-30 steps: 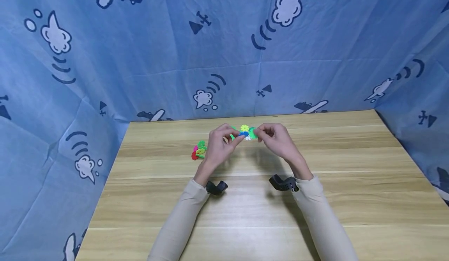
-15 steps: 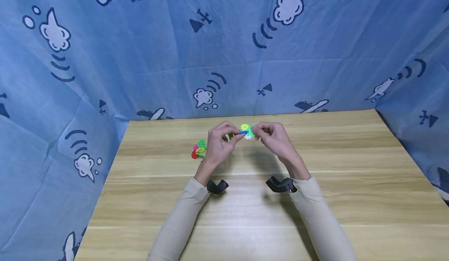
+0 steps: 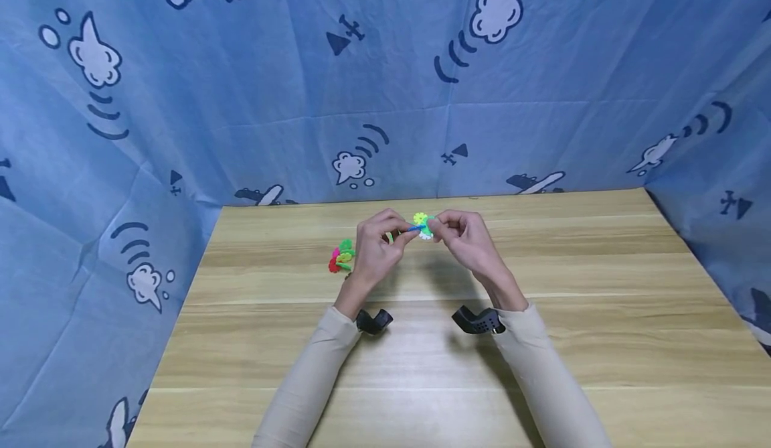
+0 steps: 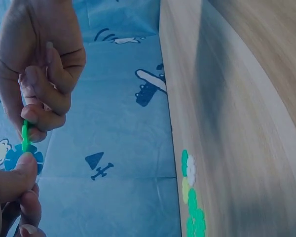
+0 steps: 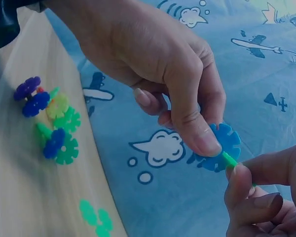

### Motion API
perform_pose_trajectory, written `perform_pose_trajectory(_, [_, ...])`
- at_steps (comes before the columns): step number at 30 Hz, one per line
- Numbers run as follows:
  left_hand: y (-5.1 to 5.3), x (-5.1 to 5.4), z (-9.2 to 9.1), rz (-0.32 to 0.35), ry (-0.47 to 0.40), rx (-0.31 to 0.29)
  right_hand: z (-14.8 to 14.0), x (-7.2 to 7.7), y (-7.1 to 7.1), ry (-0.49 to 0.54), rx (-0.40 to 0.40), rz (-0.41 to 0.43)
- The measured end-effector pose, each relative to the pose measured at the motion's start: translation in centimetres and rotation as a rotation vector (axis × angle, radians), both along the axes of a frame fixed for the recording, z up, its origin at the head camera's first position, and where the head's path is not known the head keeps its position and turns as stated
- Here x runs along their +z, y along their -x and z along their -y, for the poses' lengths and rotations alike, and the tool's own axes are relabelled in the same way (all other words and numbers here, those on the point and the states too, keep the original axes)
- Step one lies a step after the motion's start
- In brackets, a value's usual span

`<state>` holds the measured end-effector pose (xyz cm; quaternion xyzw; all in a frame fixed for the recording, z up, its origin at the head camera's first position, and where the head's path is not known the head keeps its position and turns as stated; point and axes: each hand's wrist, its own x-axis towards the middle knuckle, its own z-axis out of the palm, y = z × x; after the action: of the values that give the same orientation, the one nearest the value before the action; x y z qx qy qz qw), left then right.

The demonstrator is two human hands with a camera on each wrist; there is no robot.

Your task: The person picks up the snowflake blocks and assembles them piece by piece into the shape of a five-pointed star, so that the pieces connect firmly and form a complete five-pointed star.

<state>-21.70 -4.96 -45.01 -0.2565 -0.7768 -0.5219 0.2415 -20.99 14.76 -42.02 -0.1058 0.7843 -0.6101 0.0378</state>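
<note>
My left hand (image 3: 381, 240) pinches a blue snowflake building disc (image 5: 226, 143) between thumb and fingers, above the table's far half. Across from it, my right hand (image 3: 472, 240) pinches a green snowflake disc (image 5: 230, 159). In both wrist views the green disc stands edge-on against the blue disc's notched rim; how deeply they are joined is unclear. Beneath the hands, a yellow disc (image 3: 419, 218) and a white disc (image 4: 191, 170) lie on the table with several green discs (image 4: 193, 202) beside them.
To the left on the wooden table (image 3: 253, 367) sits a cluster of several discs, with a red disc (image 3: 334, 265) and a pink one. The right wrist view shows dark blue discs (image 5: 35, 104) in that cluster. A blue patterned cloth (image 3: 385, 86) hangs behind the table.
My right hand has shifted slightly left, closer to my left hand. The blue disc has tilted to nearly edge-on in the head view, and less of the green disc shows.
</note>
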Motion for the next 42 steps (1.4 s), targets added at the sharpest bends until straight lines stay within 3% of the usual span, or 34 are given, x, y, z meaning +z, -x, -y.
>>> perform_pose_trajectory(7, [0.1,0.1,0.2,0.009,0.034,-0.017,-0.3,-0.1,0.3,-0.004,-0.001,0.021])
perform_pose_trajectory(15, [0.6,0.7,1.1,0.079,0.005,-0.005,-1.1,-0.8,1.5,0.045,-0.044,0.093])
perform_pose_trajectory(18, [0.7,0.9,1.6,0.122,-0.005,0.015,-1.3,-1.4,2.1,0.020,-0.079,0.073])
perform_pose_trajectory(25, [0.7,0.7,2.4,0.237,-0.048,0.043,-1.0,-4.8,4.1,-0.260,-0.166,-0.034])
perform_pose_trajectory(30, [0.7,0.3,2.6,0.301,-0.040,0.066,-0.4,-6.8,4.6,-0.396,-0.157,-0.076])
perform_pose_trajectory(38, [0.8,0.3,2.7,0.401,-0.021,0.087,0.5,-7.7,4.9,-0.567,-0.152,-0.134])
perform_pose_trajectory(42, [0.9,0.2,2.7,0.420,-0.015,0.086,0.6,-7.8,5.0,-0.597,-0.150,-0.128])
